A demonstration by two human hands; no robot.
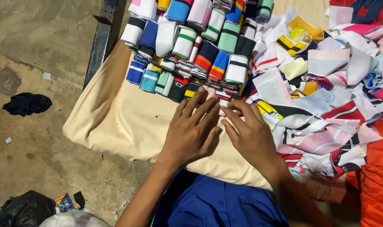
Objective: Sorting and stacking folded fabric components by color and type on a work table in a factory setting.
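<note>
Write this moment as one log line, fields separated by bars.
left hand: flat on strip | right hand: flat on strip | strip: on cloth | rolls: behind | pile: right

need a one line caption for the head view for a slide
Left hand and right hand press flat on cream cloth, between rolled striped fabric bands and a loose pile of striped strips.

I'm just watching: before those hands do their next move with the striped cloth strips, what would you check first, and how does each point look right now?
1. Left hand flat on the cream cloth sheet: ok.
2. Right hand beside it, fingertips meeting on a small pink-white fabric piece: ok.
3. How that piece is folded: cannot tell, fingers cover it.
4. Rows of rolled striped fabric strips tidy ahead of the hands: ok.
5. Loose heap of striped fabric strips within reach of the right hand: ok, though tangled.
</note>
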